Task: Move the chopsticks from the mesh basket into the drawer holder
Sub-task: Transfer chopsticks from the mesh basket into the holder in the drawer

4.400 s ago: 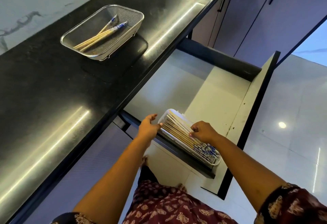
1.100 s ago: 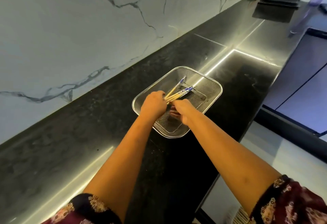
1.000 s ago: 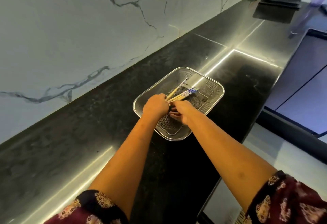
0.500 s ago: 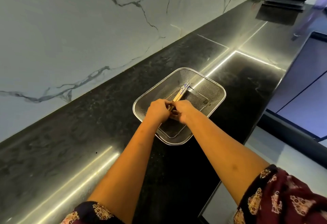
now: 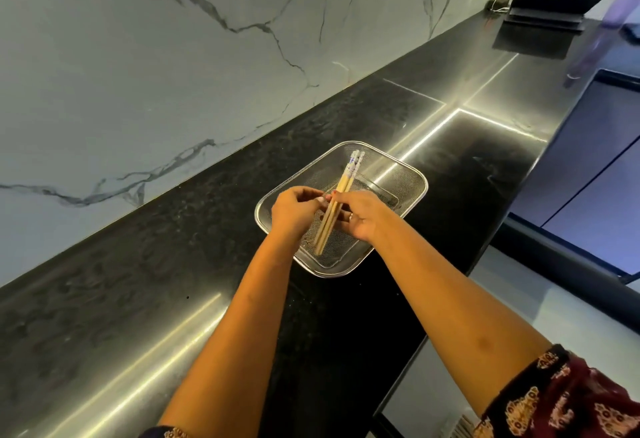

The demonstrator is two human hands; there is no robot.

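In the head view, a bundle of chopsticks (image 5: 345,182) is held over the mesh basket (image 5: 406,168), which stands on the dark tabletop (image 5: 166,299) in front of a marble wall (image 5: 138,57). The bundle is pinched near its middle from both sides. The fingers of the left hand (image 5: 293,211) are curled against it from the left. The thumb and fingers of the right hand (image 5: 358,218) are closed round it from the right.

This two-sided hold appears meant to square the sticks together, so that they can be carried off as one bunch and none is dropped. The blue-patterned ends are pointed away from the person and the plain tips towards them, low over the mesh. Whether the tips touch the mesh cannot be told. That heading is judged to suit laying them lengthwise in the holder.

One basket and two hands are counted. About four chopsticks are judged to be in the bundle, but they are packed so closely that an exact count cannot be made. No loose chopstick is seen elsewhere in the basket, though part of its floor is hidden by the hands.

The drawer holder cannot be made out here, so the carry across is judged not yet begun.
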